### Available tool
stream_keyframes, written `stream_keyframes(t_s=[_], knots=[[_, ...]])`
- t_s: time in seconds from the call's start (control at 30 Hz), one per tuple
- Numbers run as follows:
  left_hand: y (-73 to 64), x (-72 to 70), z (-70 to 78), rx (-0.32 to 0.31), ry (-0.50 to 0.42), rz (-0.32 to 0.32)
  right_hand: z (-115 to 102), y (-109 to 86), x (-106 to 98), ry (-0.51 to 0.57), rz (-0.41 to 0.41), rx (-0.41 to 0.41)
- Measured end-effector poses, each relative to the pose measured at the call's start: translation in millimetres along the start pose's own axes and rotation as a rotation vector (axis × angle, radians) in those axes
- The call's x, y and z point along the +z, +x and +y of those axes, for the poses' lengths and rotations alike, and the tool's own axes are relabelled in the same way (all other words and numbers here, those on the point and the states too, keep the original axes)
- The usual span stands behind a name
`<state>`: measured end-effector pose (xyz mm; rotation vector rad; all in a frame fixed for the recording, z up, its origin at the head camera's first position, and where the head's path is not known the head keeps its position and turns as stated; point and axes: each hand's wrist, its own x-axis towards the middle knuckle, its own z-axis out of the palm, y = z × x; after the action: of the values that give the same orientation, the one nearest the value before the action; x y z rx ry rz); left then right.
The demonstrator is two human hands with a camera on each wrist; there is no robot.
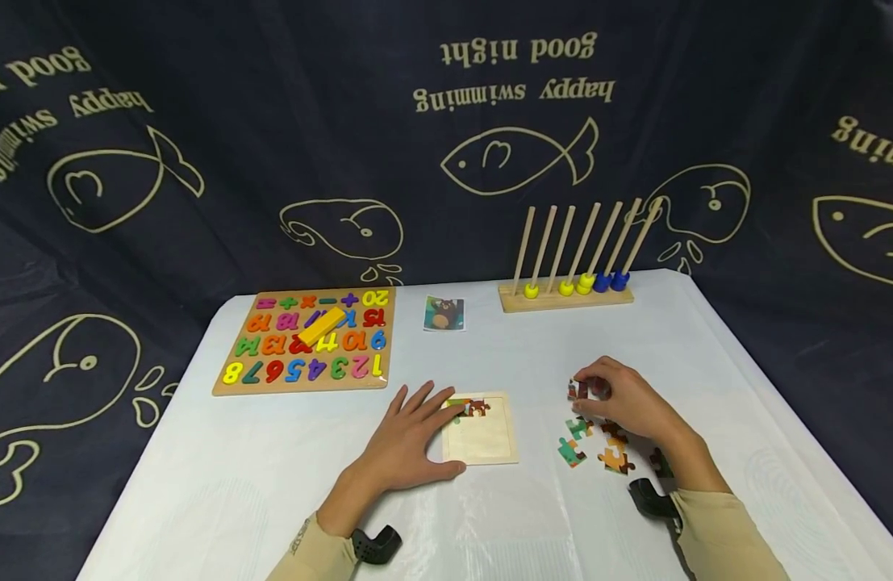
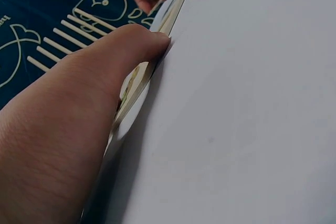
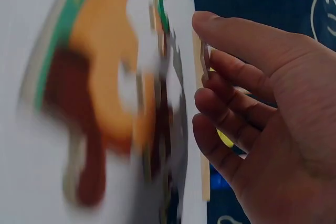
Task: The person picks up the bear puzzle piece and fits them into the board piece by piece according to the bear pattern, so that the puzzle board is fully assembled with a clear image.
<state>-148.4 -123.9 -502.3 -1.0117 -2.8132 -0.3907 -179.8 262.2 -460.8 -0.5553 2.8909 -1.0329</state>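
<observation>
A shallow square wooden puzzle tray (image 1: pixel 482 444) lies on the white table, with a few joined pieces (image 1: pixel 477 407) along its far edge. My left hand (image 1: pixel 411 440) rests on the tray's left side, fingers spread and the thumb at the near left corner. In the left wrist view the thumb (image 2: pixel 126 51) lies against the tray's edge. Over to the right, my right hand (image 1: pixel 630 401) pinches a small jigsaw puzzle piece (image 3: pixel 205 61) between thumb and fingers. Loose puzzle pieces (image 1: pixel 615 461) lie beneath and beside that hand; some are partly hidden by it.
At the far left lies a number board (image 1: pixel 301 386) with a yellow block (image 1: pixel 322 326) on it. A bear picture card (image 1: pixel 444 314) lies at the back middle. Back right stands a peg rack (image 1: pixel 566 301) with upright rods and yellow and blue beads.
</observation>
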Motion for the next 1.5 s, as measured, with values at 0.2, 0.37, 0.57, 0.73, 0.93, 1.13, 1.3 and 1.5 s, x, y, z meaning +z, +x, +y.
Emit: stream_keyframes(t_s=[0.2, 0.37, 0.57, 0.73, 0.93, 1.13, 1.3, 1.5], knots=[[0.0, -0.4, -0.5, -0.001, -0.003, 0.000, -17, 14.6, 14, -0.007, -0.028, -0.053], [-0.7, -1.1, -0.7, -0.006, -0.008, -0.001, -32, 24.3, 27, -0.023, -0.051, -0.083], [-0.9, -0.3, -1.3, -0.006, -0.003, 0.001, -46, 35.0, 45, -0.035, -0.081, -0.126], [-1.0, -0.5, -1.0, -0.005, 0.012, 0.003, -57, 42.1, 55, -0.030, -0.116, -0.171], [-1.6, -2.0, -0.5, -0.003, 0.020, 0.001, -68, 47.3, 64, -0.012, -0.142, -0.196], [-1.7, -2.9, -0.7, 0.003, 0.019, -0.003, -72, 48.6, 72, -0.015, -0.140, -0.233], [-1.2, -4.4, 1.4, -0.001, 0.013, -0.009, -70, 48.5, 73, 0.006, -0.126, -0.225], [4.5, -7.0, 13.1, -0.010, -0.008, -0.033, -67, 49.2, 72, 0.019, -0.071, -0.157]])
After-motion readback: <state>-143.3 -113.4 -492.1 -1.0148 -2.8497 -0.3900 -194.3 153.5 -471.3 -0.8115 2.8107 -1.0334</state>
